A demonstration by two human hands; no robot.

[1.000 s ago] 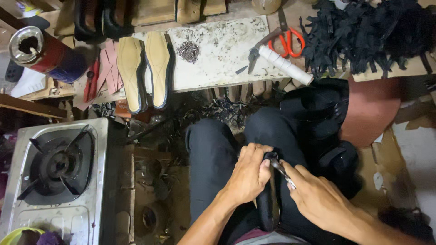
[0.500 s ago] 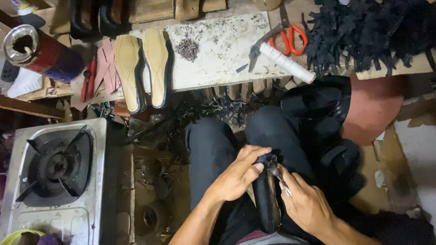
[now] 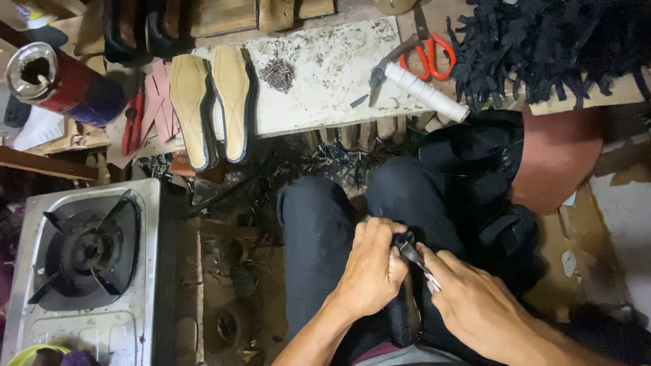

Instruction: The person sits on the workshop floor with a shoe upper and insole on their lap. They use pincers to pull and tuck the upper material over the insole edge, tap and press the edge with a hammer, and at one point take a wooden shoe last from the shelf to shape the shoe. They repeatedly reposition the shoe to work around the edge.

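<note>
On my lap rests a black shoe (image 3: 400, 315), mostly hidden under my hands. My left hand (image 3: 371, 269) is closed over its upper end, gripping it. My right hand (image 3: 475, 305) holds metal pliers (image 3: 415, 258), whose jaws bite at the shoe's edge right beside my left thumb. My dark trousers (image 3: 319, 230) fill the middle of the view.
A white slab (image 3: 325, 74) ahead carries a pile of small nails (image 3: 278, 73), a white-handled tool (image 3: 424, 91), red scissors (image 3: 428, 57). Two tan insoles (image 3: 213, 108) lean at its left. Gas stove (image 3: 81, 261) at left, red can (image 3: 57, 85), black straps (image 3: 542, 44), black sandals (image 3: 481, 176).
My head has tipped slightly, shifting the view. Both hands stay on the shoe, with the pliers re-gripping a little higher at its edge.
</note>
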